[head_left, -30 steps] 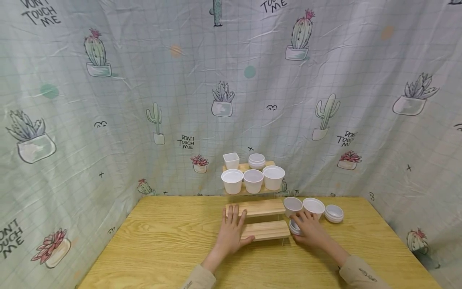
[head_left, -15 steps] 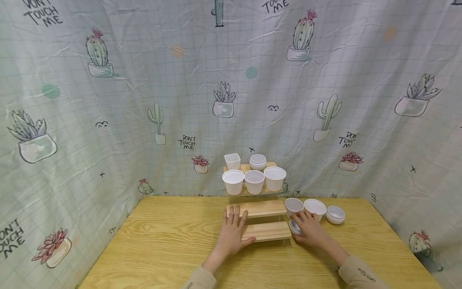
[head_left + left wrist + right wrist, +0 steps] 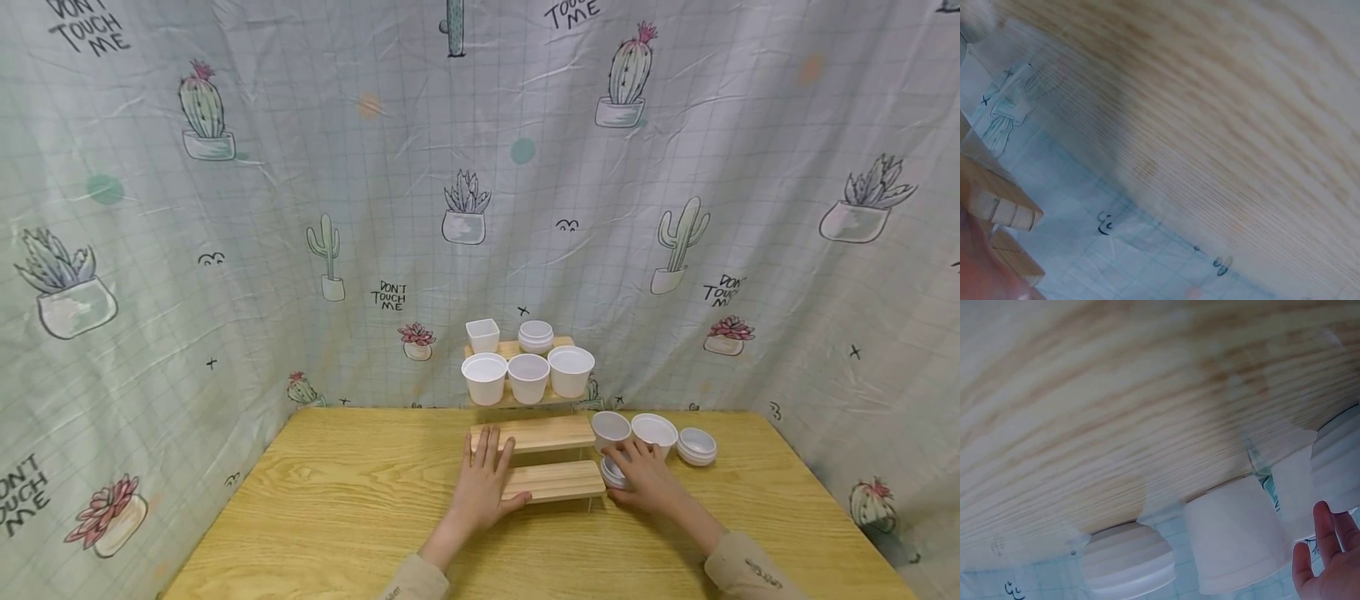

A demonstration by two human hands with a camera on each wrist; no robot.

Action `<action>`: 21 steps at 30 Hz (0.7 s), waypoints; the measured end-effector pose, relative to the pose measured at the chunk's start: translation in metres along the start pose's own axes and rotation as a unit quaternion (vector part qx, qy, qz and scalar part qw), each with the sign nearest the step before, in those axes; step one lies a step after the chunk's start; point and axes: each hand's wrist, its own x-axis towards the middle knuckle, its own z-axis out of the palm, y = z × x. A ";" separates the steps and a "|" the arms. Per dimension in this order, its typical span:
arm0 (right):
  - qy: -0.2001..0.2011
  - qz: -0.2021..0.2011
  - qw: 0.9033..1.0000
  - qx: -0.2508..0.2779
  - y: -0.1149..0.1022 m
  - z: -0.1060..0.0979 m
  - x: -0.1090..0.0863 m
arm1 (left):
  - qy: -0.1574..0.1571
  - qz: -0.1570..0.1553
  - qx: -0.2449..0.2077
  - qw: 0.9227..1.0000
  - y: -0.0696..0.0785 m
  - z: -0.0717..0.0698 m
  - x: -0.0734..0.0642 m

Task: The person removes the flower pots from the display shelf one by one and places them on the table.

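In the head view, my left hand (image 3: 480, 486) lies on the left end of a stepped wooden stand (image 3: 555, 479), fingers straight over the two lower shelves and thumb along the lowest shelf's front. The left wrist view shows the stand's shelf ends (image 3: 1013, 214) beside part of that hand. My right hand (image 3: 651, 479) holds a small round white pot (image 3: 611, 472) on the table, right of the lowest shelf, and partly hides it. In the right wrist view, fingertips (image 3: 1324, 515) meet the rim of this ribbed pot (image 3: 1340, 465).
Behind the right hand stand two white tapered pots (image 3: 611, 429) (image 3: 654, 429), with a round pot (image 3: 697, 447) to their right. Three tapered pots (image 3: 528, 383) line the stand's second shelf from the top. A square pot (image 3: 482, 337) and round pot (image 3: 536, 337) occupy the top. A cactus-print curtain hangs behind.
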 end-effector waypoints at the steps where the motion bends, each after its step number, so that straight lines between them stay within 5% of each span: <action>1: 0.001 -0.001 1.000 -0.001 0.000 0.000 0.000 | 0.001 0.000 -0.001 1.000 0.000 0.000 0.000; 12: 0.034 -0.020 0.999 -0.011 0.002 -0.002 -0.002 | -0.001 0.001 0.001 1.000 0.001 0.002 0.000; 21: 0.075 -0.041 0.996 -0.028 0.004 -0.027 -0.003 | 0.003 0.002 0.003 1.000 0.000 0.002 0.000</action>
